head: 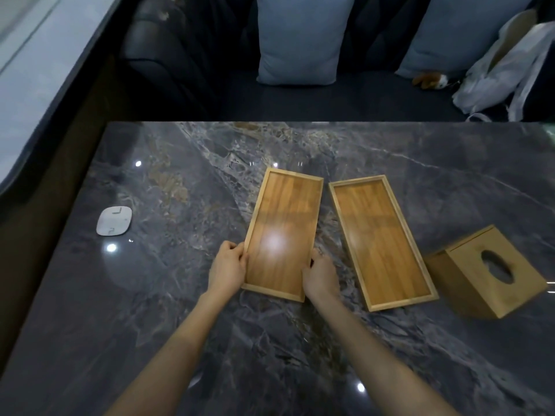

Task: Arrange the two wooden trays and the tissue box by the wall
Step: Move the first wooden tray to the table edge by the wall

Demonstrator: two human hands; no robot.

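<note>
mostly dark marble table (180,295), cushioned sofa (300,97) behind; both hands grip left tray (282,232).

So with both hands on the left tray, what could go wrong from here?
The left hand and right hand pinch only the near end of the left tray, so its far end may dip or scrape the marble table. Swinging it could knock the right tray close beside it.

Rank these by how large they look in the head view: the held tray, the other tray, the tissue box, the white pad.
1-2. Held tray and other tray: they look alike, no ranking.
3. Tissue box.
4. White pad, though it lies farther left.

Left hand and right hand grip the held tray.
</note>
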